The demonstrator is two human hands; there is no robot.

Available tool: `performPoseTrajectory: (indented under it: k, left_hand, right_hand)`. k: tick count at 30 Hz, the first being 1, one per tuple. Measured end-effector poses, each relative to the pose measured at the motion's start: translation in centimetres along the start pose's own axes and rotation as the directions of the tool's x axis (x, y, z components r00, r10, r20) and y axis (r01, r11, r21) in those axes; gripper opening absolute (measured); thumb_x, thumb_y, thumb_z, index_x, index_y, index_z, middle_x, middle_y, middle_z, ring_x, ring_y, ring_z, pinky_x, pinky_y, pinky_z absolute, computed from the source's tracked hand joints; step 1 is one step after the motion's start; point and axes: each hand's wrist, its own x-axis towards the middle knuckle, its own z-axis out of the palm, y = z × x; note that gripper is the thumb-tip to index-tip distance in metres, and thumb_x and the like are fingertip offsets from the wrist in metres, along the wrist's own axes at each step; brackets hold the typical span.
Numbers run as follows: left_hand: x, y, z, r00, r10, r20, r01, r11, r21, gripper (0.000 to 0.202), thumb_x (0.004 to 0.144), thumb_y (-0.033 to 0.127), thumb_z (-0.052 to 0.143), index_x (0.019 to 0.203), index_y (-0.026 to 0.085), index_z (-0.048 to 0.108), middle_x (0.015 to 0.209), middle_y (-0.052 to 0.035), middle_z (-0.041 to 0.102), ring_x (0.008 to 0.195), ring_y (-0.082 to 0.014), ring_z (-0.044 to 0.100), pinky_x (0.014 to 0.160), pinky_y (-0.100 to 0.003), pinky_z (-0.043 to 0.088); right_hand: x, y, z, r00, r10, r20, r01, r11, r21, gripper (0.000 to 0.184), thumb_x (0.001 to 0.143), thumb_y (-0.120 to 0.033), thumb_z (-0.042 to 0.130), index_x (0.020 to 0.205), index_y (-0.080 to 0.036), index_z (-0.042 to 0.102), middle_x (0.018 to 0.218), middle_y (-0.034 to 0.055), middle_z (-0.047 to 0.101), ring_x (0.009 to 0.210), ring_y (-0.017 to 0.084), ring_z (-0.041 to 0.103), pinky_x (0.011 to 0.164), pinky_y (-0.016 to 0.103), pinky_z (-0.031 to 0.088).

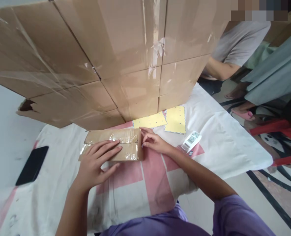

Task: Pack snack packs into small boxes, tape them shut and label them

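A small flat cardboard box point(126, 136), sealed with shiny clear tape, lies on a white and pink cloth point(155, 177). My left hand point(96, 164) rests flat on its top with fingers spread, pressing it down. My right hand point(152, 141) touches the box's right end, fingers curled against the edge. Nothing is held in either hand that I can make out.
A tall stack of taped cardboard cartons point(106, 55) rises just behind the box. A black phone point(32, 165) lies at the left. A small white device point(191, 141) and yellow sheets point(175, 119) lie to the right. Another person in a grey shirt point(236, 46) sits at the far right near red furniture point(283, 131).
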Motion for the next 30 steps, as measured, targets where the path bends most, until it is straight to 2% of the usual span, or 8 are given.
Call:
performPoseTrajectory:
  k: [5, 15, 18, 20, 22, 25, 27, 30]
  left_hand:
    - [-0.2, -0.3, -0.4, 1.000, -0.014, 0.012, 0.015, 0.998, -0.069, 0.051, 0.082, 0.032, 0.072, 0.133, 0.033, 0.065, 0.136, -0.0029, 0.070, 0.123, -0.0286, 0.063, 0.099, -0.044, 0.051]
    - [-0.2, -0.4, -0.6, 1.000, 0.000, -0.025, -0.002, 0.996, -0.084, 0.047, 0.081, 0.030, 0.072, 0.127, 0.030, 0.066, 0.130, -0.0040, 0.073, 0.119, -0.0289, 0.064, 0.097, -0.045, 0.051]
    - [-1.4, 0.5, 0.3, 0.999, -0.005, -0.042, 0.005, 1.000, -0.011, 0.050, 0.081, 0.032, 0.069, 0.130, 0.032, 0.063, 0.130, -0.0039, 0.073, 0.122, -0.0311, 0.063, 0.107, -0.052, 0.044]
    - [-2.8, 2.5, 1.8, 0.990, -0.087, -0.115, 0.094, 0.994, 0.062, 0.056, 0.084, 0.038, 0.064, 0.139, 0.031, 0.057, 0.134, -0.0071, 0.070, 0.131, -0.0350, 0.055, 0.117, -0.063, 0.030]
    - [-4.2, 5.3, 3.9, 0.942, -0.217, -0.256, 0.238, 0.970, 0.052, 0.068, 0.088, 0.045, 0.058, 0.152, 0.027, 0.044, 0.146, -0.0134, 0.059, 0.143, -0.0388, 0.041, 0.120, -0.071, 0.019]
    - [-5.4, 9.3, 6.9, 0.819, -0.369, -0.440, 0.392, 0.919, -0.041, 0.093, 0.084, 0.051, 0.069, 0.160, 0.025, 0.022, 0.162, -0.0177, 0.031, 0.154, -0.0411, 0.020, 0.120, -0.077, 0.018]
    - [-5.4, 10.8, 8.0, 0.763, -0.419, -0.492, 0.459, 0.887, -0.044, 0.105, 0.078, 0.042, 0.081, 0.160, 0.029, 0.015, 0.163, -0.0165, 0.025, 0.154, -0.0400, 0.021, 0.122, -0.076, 0.019]
    - [-4.9, 11.1, 8.4, 0.737, -0.438, -0.515, 0.490, 0.871, -0.039, 0.108, 0.076, 0.033, 0.085, 0.158, 0.033, 0.015, 0.159, -0.0157, 0.029, 0.150, -0.0382, 0.029, 0.122, -0.077, 0.023]
  right_hand:
    - [-0.3, 0.1, 1.1, 0.999, 0.015, 0.035, -0.018, 0.996, 0.089, 0.035, 0.086, -0.056, 0.074, 0.080, -0.023, 0.063, 0.119, 0.0076, 0.065, 0.121, 0.025, 0.060, 0.108, 0.045, 0.045]
    - [-1.1, 0.1, 2.1, 1.000, -0.010, 0.006, 0.010, 0.999, 0.053, 0.025, 0.089, -0.041, 0.074, 0.084, -0.023, 0.058, 0.125, 0.0070, 0.060, 0.124, 0.024, 0.057, 0.107, 0.042, 0.045]
    - [-1.5, -0.2, 2.6, 1.000, 0.019, -0.022, -0.018, 0.999, 0.035, 0.026, 0.088, -0.037, 0.074, 0.089, -0.025, 0.051, 0.125, 0.0068, 0.060, 0.119, 0.024, 0.058, 0.101, 0.042, 0.048]
    - [-2.0, -0.2, 3.3, 0.999, 0.002, -0.044, -0.003, 1.000, -0.016, 0.029, 0.086, -0.033, 0.075, 0.090, -0.026, 0.047, 0.126, 0.0069, 0.061, 0.118, 0.024, 0.059, 0.100, 0.043, 0.049]
    - [-2.5, -0.1, 4.3, 0.997, -0.031, -0.071, 0.025, 0.996, -0.085, 0.035, 0.081, -0.031, 0.080, 0.090, -0.026, 0.046, 0.127, 0.0078, 0.062, 0.120, 0.026, 0.059, 0.101, 0.045, 0.048]
    - [-3.2, 0.1, 5.9, 0.995, 0.002, -0.101, -0.014, 0.993, -0.116, 0.056, 0.070, -0.036, 0.091, 0.105, -0.028, 0.048, 0.123, 0.0089, 0.064, 0.117, 0.028, 0.063, 0.097, 0.045, 0.051]
    - [-3.5, 0.1, 6.5, 0.996, 0.030, -0.083, -0.042, 0.988, -0.151, 0.074, 0.065, -0.041, 0.094, 0.122, -0.028, 0.049, 0.123, 0.0096, 0.065, 0.113, 0.029, 0.065, 0.096, 0.045, 0.053]
    - [-3.7, -0.1, 6.9, 0.999, -0.033, -0.004, 0.030, 0.952, -0.305, 0.073, 0.073, -0.044, 0.090, 0.134, -0.029, 0.052, 0.127, 0.0107, 0.065, 0.115, 0.031, 0.063, 0.100, 0.049, 0.050]
